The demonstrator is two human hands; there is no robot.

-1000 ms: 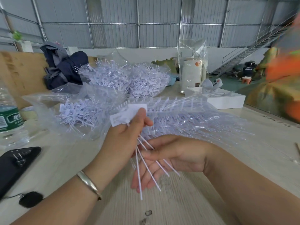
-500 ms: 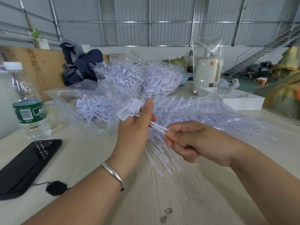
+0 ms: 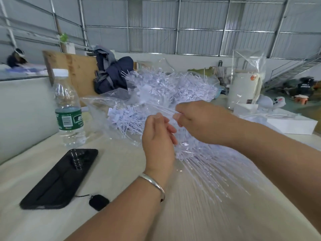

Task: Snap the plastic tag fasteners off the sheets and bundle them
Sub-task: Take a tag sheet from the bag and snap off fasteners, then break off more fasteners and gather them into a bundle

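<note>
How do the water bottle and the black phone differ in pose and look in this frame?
The water bottle stands upright; the phone lies flat. The bottle is clear plastic with a green label and white cap; the phone is opaque black. The bottle sits farther from the camera, beside the clear bags of fasteners; the phone lies nearer. Both rest on the table, left of the hands, untouched.
</note>
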